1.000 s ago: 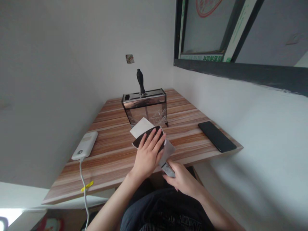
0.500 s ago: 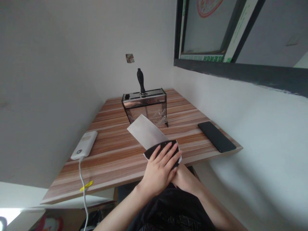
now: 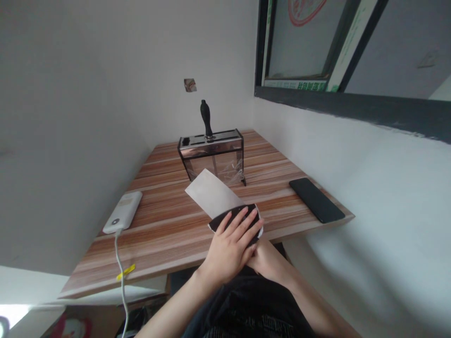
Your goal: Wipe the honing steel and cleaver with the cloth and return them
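We locate the cleaver by its flat blade (image 3: 214, 190), which slants away to the left over the near part of the table (image 3: 278, 197), with its far end overlapping the lower front of the metal-topped case (image 3: 211, 152) in this view; the gap between them cannot be judged.

Handling: we judge the blade to be stiff and moderately heavy, smooth enough to slip under a flat hand, and sharp along one long edge. The safe hold should be its handle, hidden beneath the hands here. The dark sheet (image 3: 219, 219) across the blade looks thin, pliable and probably easy to tear.

State of the fingers: our left hand (image 3: 230, 246) lies on top, with its fingers extended side by side, grasping the sheet against the blade. Our right hand (image 3: 262, 257) sits just below, touching the left; its fingers are mostly covered, but we judge them closed on the lower end of the cleaver.

Appearance: the blade is pale grey, matt and broad, with straight long sides and a squared far end. The sheet is black with a ragged white border. A black phone (image 3: 316, 199) lies on the right, well apart.
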Motion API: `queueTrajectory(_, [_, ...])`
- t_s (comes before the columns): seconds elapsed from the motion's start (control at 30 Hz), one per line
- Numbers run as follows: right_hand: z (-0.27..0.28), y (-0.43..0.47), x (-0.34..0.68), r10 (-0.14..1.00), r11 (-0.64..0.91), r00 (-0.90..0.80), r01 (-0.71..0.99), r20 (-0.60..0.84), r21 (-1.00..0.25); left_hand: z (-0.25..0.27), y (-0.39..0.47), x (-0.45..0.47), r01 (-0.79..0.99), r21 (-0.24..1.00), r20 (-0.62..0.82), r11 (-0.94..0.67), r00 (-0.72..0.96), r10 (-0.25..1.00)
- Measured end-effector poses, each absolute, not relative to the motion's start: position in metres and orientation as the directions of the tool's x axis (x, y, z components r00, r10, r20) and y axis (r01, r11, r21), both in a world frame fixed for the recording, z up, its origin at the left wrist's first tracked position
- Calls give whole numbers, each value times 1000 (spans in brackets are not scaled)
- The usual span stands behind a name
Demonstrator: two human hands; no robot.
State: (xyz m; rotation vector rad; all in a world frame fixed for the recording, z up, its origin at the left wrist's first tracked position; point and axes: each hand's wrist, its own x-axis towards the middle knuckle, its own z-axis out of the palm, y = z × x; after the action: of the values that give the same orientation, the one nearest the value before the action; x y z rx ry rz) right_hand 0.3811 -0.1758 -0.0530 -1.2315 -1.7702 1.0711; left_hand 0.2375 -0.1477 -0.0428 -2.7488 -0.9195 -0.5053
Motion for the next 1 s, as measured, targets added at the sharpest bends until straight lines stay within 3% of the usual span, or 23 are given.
queueTrajectory(0.23, [-56,-173,380,965,173,-260,562,26,-809,-38,-136,235,693,-110,413,-712,684,602])
queueTrajectory(1.0, [-56,-179,383,959,101,-274,555,-66,-826,-12,-68,204,836,11,566,-549,448,692])
